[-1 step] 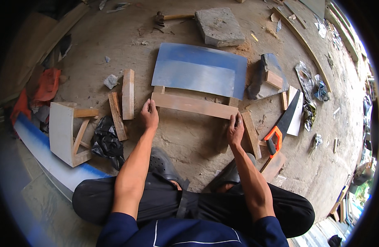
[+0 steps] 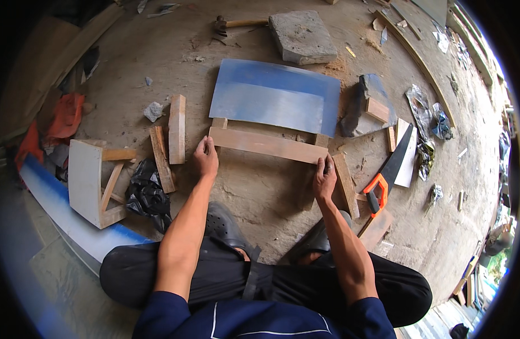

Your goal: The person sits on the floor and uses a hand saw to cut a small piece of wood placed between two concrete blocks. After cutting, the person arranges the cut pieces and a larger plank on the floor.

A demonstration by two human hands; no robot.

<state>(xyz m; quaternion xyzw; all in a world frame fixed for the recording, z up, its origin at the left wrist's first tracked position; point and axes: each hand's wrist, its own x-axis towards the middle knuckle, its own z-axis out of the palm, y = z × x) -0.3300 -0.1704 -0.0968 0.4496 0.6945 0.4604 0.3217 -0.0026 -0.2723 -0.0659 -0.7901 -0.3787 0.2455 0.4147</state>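
Note:
A flat wooden strip lies crosswise in front of me, and I grip it at both ends. My left hand is closed at its left end, fingertips at the lower corner. At the right end, my right hand pinches the corner with thumb and fingers. Beneath the strip, two wooden pieces show: one end near the left, another near the right. A blue and silver sheet panel rests just beyond the strip, its near edge over these pieces.
To my right lies a handsaw with an orange and black handle. A concrete block and hammer lie farther off. Left are wooden blocks, a black plastic bag and a white-faced wooden frame. A dark stone sits right of the panel.

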